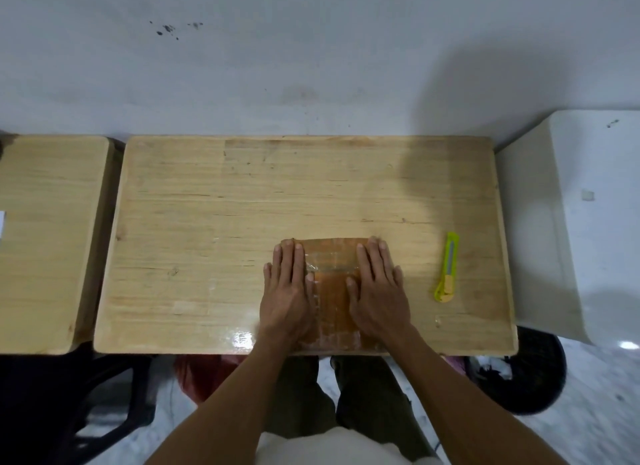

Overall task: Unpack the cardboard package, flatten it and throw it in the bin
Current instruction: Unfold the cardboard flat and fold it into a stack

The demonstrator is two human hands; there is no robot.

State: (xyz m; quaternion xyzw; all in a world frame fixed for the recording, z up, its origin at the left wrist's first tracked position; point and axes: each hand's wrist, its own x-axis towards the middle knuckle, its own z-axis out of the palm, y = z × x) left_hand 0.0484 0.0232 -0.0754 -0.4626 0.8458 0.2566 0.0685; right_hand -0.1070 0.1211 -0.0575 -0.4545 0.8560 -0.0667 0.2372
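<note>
A brown cardboard package (331, 281) with clear tape across it lies flat on the wooden table (207, 229), near the front edge. My left hand (287, 288) presses flat on its left side with straight fingers. My right hand (379, 288) presses flat on its right side the same way. Both palms cover much of the cardboard. A black bin (530, 371) with white and dark stuff inside stands on the floor under the table's front right corner.
A yellow-green utility knife (447, 269) lies on the table to the right of the package. A second wooden table (45, 239) stands at the left, a white unit (571, 222) at the right. A black chair (104, 395) is at lower left.
</note>
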